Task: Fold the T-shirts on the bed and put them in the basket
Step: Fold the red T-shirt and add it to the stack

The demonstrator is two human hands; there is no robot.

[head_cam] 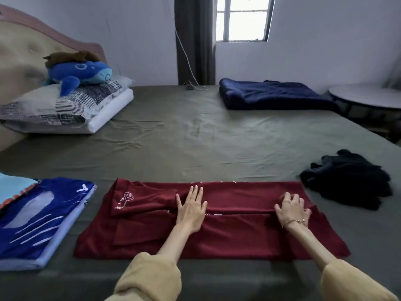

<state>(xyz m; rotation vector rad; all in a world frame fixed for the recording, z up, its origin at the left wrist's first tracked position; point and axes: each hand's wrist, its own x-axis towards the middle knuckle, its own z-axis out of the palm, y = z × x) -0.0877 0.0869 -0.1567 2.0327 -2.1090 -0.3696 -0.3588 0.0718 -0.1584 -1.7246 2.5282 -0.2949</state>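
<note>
The maroon T-shirt (pixel 217 233) lay half-folded under the flat left hand (pixel 191 210) and pinching right hand (pixel 291 210); a black heap (pixel 347 178) at two o'clock waited, no basket visible

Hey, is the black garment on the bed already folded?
No, the black garment lies in a crumpled heap on the bed, to the right of the maroon T-shirt that both hands are working on.
</note>
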